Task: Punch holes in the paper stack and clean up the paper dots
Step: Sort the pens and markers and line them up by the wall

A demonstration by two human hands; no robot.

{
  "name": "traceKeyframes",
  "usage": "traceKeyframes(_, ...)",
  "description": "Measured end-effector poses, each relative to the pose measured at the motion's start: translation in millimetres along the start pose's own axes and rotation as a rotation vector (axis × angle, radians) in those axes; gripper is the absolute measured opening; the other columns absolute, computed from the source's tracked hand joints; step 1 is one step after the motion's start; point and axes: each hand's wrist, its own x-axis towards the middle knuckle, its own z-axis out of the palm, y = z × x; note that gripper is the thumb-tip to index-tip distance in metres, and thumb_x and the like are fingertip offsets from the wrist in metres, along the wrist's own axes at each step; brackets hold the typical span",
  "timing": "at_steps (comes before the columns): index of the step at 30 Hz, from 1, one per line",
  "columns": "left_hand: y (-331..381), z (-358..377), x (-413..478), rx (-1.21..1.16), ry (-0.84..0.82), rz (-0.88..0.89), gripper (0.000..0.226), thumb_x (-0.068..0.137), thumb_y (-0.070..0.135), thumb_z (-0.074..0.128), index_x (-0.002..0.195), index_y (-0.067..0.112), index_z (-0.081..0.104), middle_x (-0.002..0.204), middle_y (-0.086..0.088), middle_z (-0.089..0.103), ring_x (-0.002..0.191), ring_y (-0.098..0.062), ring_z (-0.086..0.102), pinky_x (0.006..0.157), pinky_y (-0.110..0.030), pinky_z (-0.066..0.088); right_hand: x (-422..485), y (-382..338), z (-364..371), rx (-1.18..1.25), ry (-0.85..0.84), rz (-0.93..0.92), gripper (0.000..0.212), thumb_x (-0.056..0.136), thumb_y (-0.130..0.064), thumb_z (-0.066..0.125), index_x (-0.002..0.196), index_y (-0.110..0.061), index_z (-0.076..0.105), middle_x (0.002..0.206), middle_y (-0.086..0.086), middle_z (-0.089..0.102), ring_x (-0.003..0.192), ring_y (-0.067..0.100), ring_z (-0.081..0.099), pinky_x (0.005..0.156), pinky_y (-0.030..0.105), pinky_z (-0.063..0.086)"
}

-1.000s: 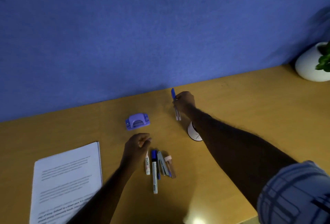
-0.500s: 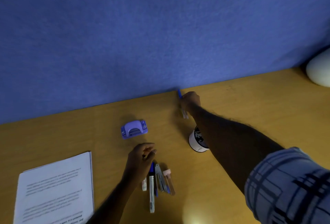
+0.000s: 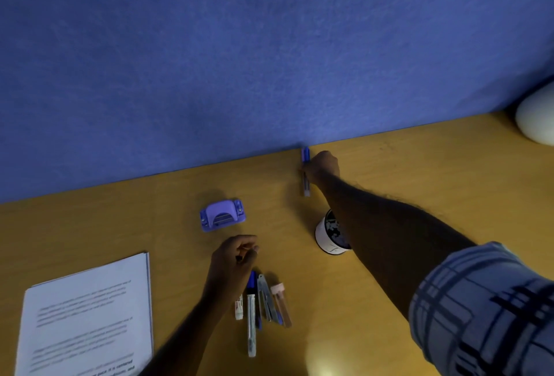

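A purple hole punch (image 3: 222, 215) sits on the wooden desk (image 3: 419, 171), left of centre. The printed paper stack (image 3: 87, 315) lies at the lower left. My left hand (image 3: 233, 258) hovers just in front of the punch, fingers loosely curled, and I see nothing in it. My right hand (image 3: 322, 165) reaches to the far desk edge by the blue partition and grips pens (image 3: 305, 171) with a blue cap, held nearly flat on the desk.
A row of markers, pens and a small tube (image 3: 260, 303) lies under my left wrist. A white cup (image 3: 329, 239) stands beneath my right forearm. A white pot (image 3: 536, 123) sits at the far right. The blue partition wall (image 3: 269, 60) closes the back.
My right hand has carried the pens farther back, up to the partition edge. My left hand stays curled over the markers. My head has shifted, so the paper stack and pot sit differently in view.
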Motion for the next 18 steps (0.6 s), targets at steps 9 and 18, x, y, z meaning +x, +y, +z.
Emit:
traceKeyframes(9,-8,-11,-1,-0.001,0.025,0.006,0.025,0.091,0.014,0.063,0.116,0.015,0.064,0.11,0.005,0.067,0.097,0.002,0.061,0.079,-0.014,0.05,-5,0,-1,-0.027,-0.008,-0.012,0.033,0.08,-0.025,0.076,0.102,-0.005,0.062,0.103,0.013,0.068,0.084,0.025,0.066,0.061,0.034,0.055)
traceKeyframes(18,-32,-32,-16,0.003,0.066,-0.035,0.023,0.09,0.015,0.065,0.112,0.015,0.067,0.107,0.004,0.069,0.098,-0.005,0.064,0.078,-0.014,0.047,-27,-6,-17,-0.129,0.024,-0.127,0.019,0.084,-0.013,0.066,0.099,-0.001,0.064,0.105,0.016,0.068,0.09,0.031,0.065,0.062,0.031,0.046)
